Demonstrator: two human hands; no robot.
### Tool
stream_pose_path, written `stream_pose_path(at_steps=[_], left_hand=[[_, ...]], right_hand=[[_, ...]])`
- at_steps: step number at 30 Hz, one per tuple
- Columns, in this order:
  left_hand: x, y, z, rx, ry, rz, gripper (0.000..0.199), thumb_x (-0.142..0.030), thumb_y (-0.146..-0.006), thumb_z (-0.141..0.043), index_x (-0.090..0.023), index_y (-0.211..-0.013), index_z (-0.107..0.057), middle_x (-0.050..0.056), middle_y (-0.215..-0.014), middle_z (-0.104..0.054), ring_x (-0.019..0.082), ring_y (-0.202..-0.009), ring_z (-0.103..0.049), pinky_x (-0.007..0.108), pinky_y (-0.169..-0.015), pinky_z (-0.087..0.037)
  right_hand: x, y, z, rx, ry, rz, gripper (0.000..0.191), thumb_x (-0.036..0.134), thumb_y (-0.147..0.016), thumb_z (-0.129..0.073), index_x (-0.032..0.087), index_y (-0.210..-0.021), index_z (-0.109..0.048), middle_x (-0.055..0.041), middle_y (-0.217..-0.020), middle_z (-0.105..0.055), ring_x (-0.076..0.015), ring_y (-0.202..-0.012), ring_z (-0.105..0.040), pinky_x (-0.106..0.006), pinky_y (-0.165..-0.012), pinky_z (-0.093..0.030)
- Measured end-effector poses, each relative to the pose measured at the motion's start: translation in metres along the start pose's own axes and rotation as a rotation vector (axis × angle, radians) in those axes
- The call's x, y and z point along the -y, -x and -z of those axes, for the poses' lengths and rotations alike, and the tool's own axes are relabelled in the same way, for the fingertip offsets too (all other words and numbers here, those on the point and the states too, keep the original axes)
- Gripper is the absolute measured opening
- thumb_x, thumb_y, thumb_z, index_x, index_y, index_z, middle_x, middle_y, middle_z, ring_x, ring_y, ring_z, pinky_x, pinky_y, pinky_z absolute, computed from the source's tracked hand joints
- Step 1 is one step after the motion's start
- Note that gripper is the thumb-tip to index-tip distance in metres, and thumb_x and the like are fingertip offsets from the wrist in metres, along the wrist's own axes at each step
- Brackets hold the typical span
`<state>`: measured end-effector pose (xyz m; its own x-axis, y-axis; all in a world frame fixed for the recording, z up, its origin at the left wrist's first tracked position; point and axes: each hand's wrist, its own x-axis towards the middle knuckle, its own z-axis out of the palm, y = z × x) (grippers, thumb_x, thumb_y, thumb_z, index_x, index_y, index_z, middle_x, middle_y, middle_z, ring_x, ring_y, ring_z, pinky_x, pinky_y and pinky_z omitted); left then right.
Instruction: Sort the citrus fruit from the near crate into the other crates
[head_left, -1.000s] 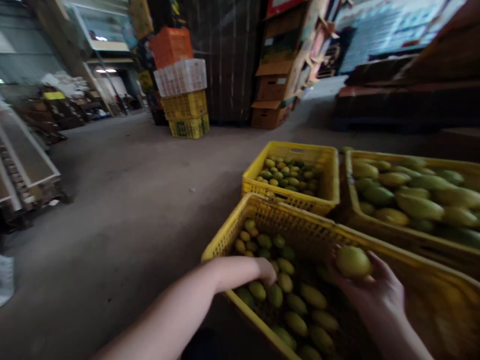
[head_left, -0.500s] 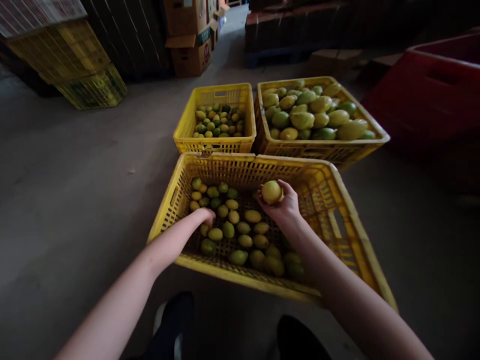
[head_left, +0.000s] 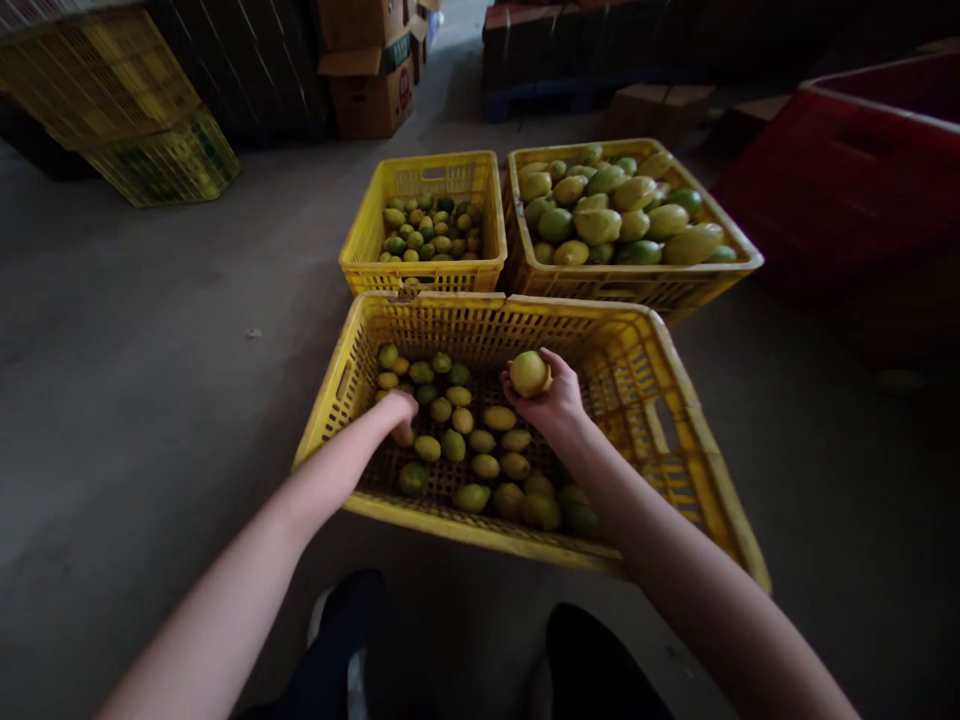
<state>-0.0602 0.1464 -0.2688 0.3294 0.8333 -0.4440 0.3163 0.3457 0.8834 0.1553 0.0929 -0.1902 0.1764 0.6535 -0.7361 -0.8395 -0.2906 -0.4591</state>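
In the yellow crate [head_left: 705, 440], a small fruit [head_left: 404, 435] lay right at our left hand [head_left: 397, 408], its grip impossible to tell, while our right hand [head_left: 561, 396] cupped a yellow-green fruit [head_left: 529, 373].

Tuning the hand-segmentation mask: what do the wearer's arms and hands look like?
Left forearm and right forearm: bare, tapering to the wrist; no sleeves, cables or markings visible. Left hand and right hand: ungloved, no wristbands visible; rings can't be made out.
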Motion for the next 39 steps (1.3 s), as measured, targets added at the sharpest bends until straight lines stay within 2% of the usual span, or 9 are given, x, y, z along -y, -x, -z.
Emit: stream_pose_path(at_steps=[3,6,10,15,23,27,31,36,39], left_hand=[[-0.036,-0.002,0.043,-0.009,-0.099,-0.027,0.032,-0.020,-0.037,-0.088,-0.020,-0.057,-0.064,-0.001,-0.058,-0.060,0.021,-0.075,-0.061,0.029,-0.075,-0.047],[-0.065,0.007,0.061,-0.097,0.089,-0.254,0.036,-0.037,-0.056,-0.082,-0.018,-0.083,-0.068,0.001,-0.075,-0.067,0.014,-0.070,-0.060,0.025,-0.070,-0.047],[-0.077,0.019,0.042,-0.013,0.422,-0.360,0.038,-0.041,-0.069,-0.071,-0.016,-0.096,-0.061,0.004,-0.084,-0.068,0.011,-0.069,-0.062,0.026,-0.073,-0.049],[-0.074,0.023,0.011,-0.015,0.376,-0.342,0.044,-0.025,-0.059,-0.080,-0.016,-0.095,-0.058,0.002,-0.091,-0.070,0.013,-0.076,-0.064,0.030,-0.079,-0.049],[-0.076,0.035,-0.022,0.066,0.363,-0.408,0.043,-0.026,-0.058,-0.084,-0.015,-0.097,-0.070,0.004,-0.096,-0.072,0.017,-0.090,-0.065,0.028,-0.085,-0.049],[-0.075,0.036,-0.026,0.113,0.578,-0.322,0.038,-0.033,-0.066,-0.079,-0.017,-0.099,-0.068,0.002,-0.086,-0.071,0.013,-0.072,-0.065,0.023,-0.066,-0.051],[-0.076,0.033,-0.024,0.136,0.731,-0.163,0.031,-0.043,-0.079,-0.066,-0.013,-0.080,-0.064,0.002,-0.062,-0.064,0.011,-0.055,-0.059,0.022,-0.053,-0.047],[-0.078,0.034,-0.023,0.140,0.925,-0.015,0.038,-0.050,-0.081,-0.062,-0.013,-0.072,-0.062,-0.002,-0.055,-0.055,0.005,-0.040,-0.039,0.021,-0.046,-0.041],[-0.080,0.037,-0.021,0.141,1.065,0.071,0.044,-0.056,-0.081,-0.059,-0.014,-0.069,-0.059,-0.001,-0.054,-0.053,0.007,-0.044,-0.044,0.022,-0.050,-0.046]], right_hand=[[-0.001,0.001,0.000,0.013,0.007,-0.014,0.014,0.031,-0.085,-0.051,0.020,-0.079,-0.056,-0.0028,-0.060,-0.064,-0.0159,-0.057,-0.060,-0.023,-0.047,-0.050],[-0.004,0.003,-0.002,0.024,0.048,-0.038,0.013,0.031,-0.085,-0.053,0.020,-0.079,-0.057,-0.0024,-0.060,-0.064,-0.0161,-0.058,-0.060,-0.024,-0.047,-0.050],[-0.012,0.006,-0.006,0.093,0.132,-0.058,0.007,0.025,-0.082,-0.056,0.020,-0.078,-0.059,-0.0014,-0.062,-0.066,-0.0150,-0.056,-0.060,-0.025,-0.049,-0.050],[-0.019,0.009,-0.008,0.174,0.181,-0.045,0.004,0.022,-0.080,-0.059,0.020,-0.082,-0.062,0.0001,-0.065,-0.068,-0.0150,-0.055,-0.061,-0.025,-0.048,-0.050],[-0.014,0.007,-0.001,0.266,0.029,0.024,0.021,0.034,-0.084,-0.047,0.019,-0.083,-0.062,-0.0028,-0.068,-0.069,-0.0167,-0.053,-0.061,-0.029,-0.050,-0.052],[-0.010,0.010,-0.001,0.296,0.038,0.055,0.021,0.031,-0.082,-0.046,0.019,-0.085,-0.062,-0.0042,-0.071,-0.070,-0.0178,-0.057,-0.063,-0.029,-0.051,-0.054],[-0.007,0.015,-0.003,0.329,0.061,0.069,0.019,0.029,-0.080,-0.048,0.019,-0.085,-0.063,-0.0041,-0.072,-0.070,-0.0180,-0.059,-0.064,-0.029,-0.051,-0.054],[-0.006,0.020,-0.005,0.352,0.064,0.057,0.018,0.028,-0.080,-0.048,0.019,-0.085,-0.063,-0.0026,-0.067,-0.068,-0.0182,-0.060,-0.065,-0.028,-0.051,-0.054],[-0.008,0.022,-0.006,0.354,0.074,0.055,0.016,0.026,-0.080,-0.049,0.019,-0.084,-0.063,-0.0018,-0.065,-0.067,-0.0178,-0.061,-0.065,-0.027,-0.050,-0.054]])
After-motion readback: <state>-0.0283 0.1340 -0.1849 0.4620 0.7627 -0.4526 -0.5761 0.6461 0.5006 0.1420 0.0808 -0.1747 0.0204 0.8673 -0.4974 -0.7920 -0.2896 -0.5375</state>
